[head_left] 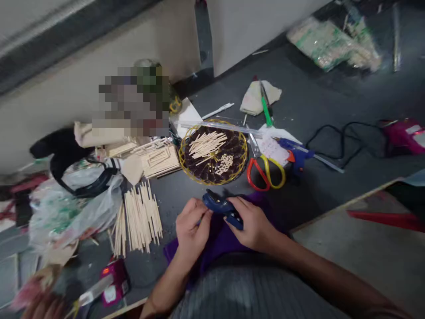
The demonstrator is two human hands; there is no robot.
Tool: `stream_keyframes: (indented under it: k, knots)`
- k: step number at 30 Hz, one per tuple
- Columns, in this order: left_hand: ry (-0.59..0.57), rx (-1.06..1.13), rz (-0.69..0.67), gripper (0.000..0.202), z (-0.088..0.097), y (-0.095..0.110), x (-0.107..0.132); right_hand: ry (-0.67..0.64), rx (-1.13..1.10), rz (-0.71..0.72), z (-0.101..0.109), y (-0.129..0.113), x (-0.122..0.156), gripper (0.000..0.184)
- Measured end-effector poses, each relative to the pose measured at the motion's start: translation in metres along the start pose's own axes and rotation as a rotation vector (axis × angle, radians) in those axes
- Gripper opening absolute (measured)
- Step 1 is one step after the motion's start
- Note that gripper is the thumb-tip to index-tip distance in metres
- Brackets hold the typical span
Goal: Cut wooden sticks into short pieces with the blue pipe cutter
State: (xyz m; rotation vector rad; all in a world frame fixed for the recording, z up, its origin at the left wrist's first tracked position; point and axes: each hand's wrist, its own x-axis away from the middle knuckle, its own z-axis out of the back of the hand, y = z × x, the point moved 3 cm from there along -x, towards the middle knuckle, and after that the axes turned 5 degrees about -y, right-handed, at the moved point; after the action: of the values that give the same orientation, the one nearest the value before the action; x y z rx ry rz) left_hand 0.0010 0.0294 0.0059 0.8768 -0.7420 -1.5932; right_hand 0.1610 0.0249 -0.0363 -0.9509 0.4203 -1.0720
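Observation:
My right hand [252, 223] is closed around the handles of a dark blue plier-like tool [217, 204], whose head points left. At that head, my left hand [192, 226] has its fingers pinched together; whatever lies between them is too small to make out. Both hands are above a purple cloth [222, 235] at the table's near edge. Just beyond them stands a round woven basket [244, 153] with a yellow rim. Inside are thin wooden sticks [207, 144] and a heap of short cut pieces [225, 164].
Scissors [265, 173] and a blue glue gun [300, 157] lie right of the basket. Rows of wooden sticks [142, 217] and stick-built panels [159, 159] are to the left. A magenta box [114, 281] sits front left, near another person's hand [44, 305]. A cable [345, 141] trails right.

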Motion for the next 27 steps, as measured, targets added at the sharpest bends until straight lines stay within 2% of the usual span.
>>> stream_keyframes:
  k: [4, 10, 16, 23, 27]
  knots:
    - [-0.019, 0.035, 0.031, 0.015, -0.003, -0.008, -0.015, -0.046, -0.021, -0.054, 0.001, 0.006, -0.009, 0.019]
    - [-0.021, 0.111, 0.110, 0.012, -0.009, -0.027, -0.027, -0.078, -0.039, -0.095, 0.000, 0.015, -0.024, 0.008]
    - [-0.010, 0.162, 0.174, 0.010, -0.014, -0.041, -0.031, -0.091, -0.009, -0.071, -0.003, 0.022, -0.033, 0.007]
    - [-0.036, 0.174, 0.217, 0.012, -0.015, -0.048, -0.033, -0.027, 0.167, 0.019, -0.016, 0.036, -0.036, 0.011]
    - [-0.034, 0.178, 0.261, 0.010, -0.016, -0.054, -0.031, -0.030, 0.175, 0.021, -0.018, 0.039, -0.038, 0.009]
